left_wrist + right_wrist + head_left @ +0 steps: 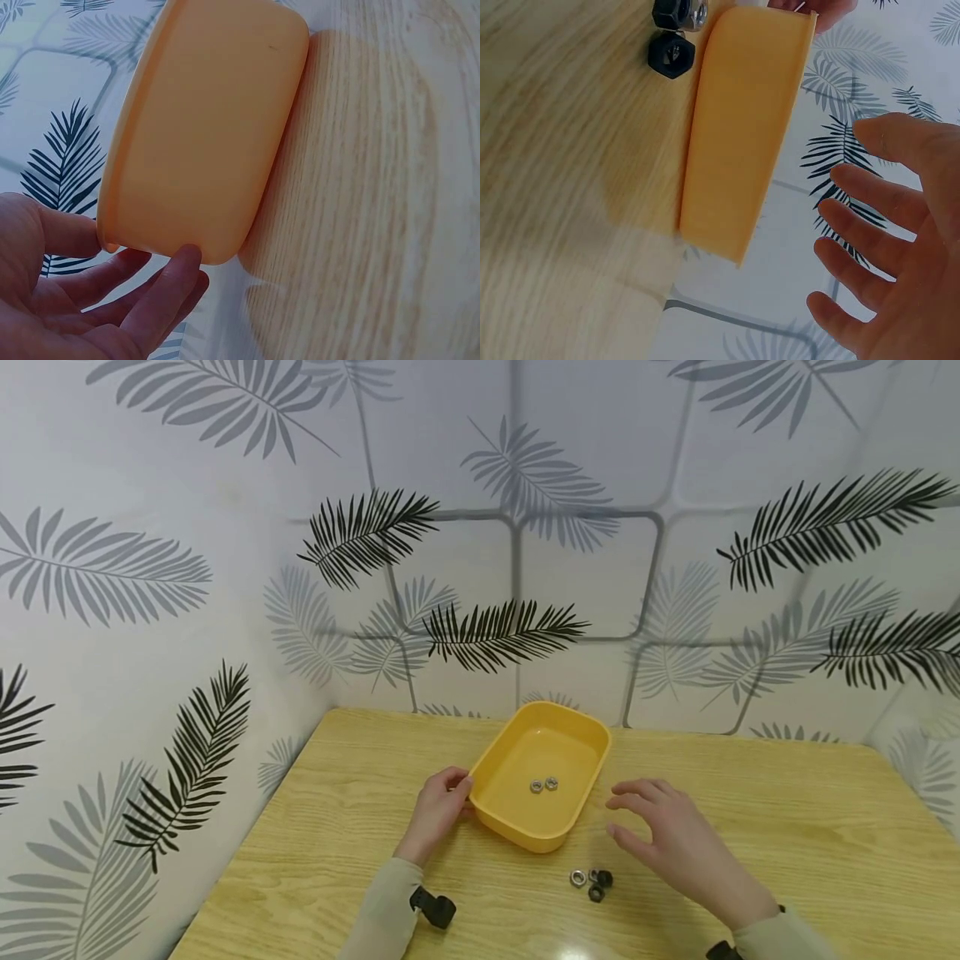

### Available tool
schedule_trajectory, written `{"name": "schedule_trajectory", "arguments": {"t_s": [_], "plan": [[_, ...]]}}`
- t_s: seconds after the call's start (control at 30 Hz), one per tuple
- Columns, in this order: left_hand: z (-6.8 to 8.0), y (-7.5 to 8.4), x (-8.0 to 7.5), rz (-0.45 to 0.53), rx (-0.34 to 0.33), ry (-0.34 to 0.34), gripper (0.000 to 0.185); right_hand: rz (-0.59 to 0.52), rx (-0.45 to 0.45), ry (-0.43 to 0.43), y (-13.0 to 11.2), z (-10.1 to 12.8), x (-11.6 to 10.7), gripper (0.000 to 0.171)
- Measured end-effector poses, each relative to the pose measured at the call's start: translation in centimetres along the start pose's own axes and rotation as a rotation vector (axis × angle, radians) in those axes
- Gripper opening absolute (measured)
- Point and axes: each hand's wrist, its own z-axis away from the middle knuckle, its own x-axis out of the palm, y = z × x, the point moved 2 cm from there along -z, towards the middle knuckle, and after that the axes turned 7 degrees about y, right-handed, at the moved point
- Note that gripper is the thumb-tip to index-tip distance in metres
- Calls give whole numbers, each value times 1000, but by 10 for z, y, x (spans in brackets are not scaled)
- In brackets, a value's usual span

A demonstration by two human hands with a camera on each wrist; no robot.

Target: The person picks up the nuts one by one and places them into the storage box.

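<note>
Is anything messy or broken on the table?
Nothing looks broken or spilled. The yellow tray sits askew to the table edge, with two silver nuts inside. A few more nuts, silver and black, lie loose just outside it.

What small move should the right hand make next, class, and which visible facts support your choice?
Probably lower the right hand to the loose nuts on the table and pick one up. It hovers open and holds nothing, right beside them; two nuts already lie in the yellow tray, whose edge the left hand holds.
</note>
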Motion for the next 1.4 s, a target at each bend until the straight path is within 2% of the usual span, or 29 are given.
{"name": "schedule_trajectory", "arguments": {"t_s": [0.2, 0.5, 0.87, 1.4], "plan": [[0, -1, 0, 2, -4, 0, 27, 7, 23, -41, 2, 9, 5, 25], [0, 2, 0, -4, -1, 7, 27, 7, -4, -82, 4, 23, 19, 25], [1, 1, 0, -8, -2, 5, 27, -2, 51, -222, 2, 27, 33, 29], [3, 2, 0, -14, -4, 4, 27, -2, -10, -284, 7, 30, 43, 14]]}}
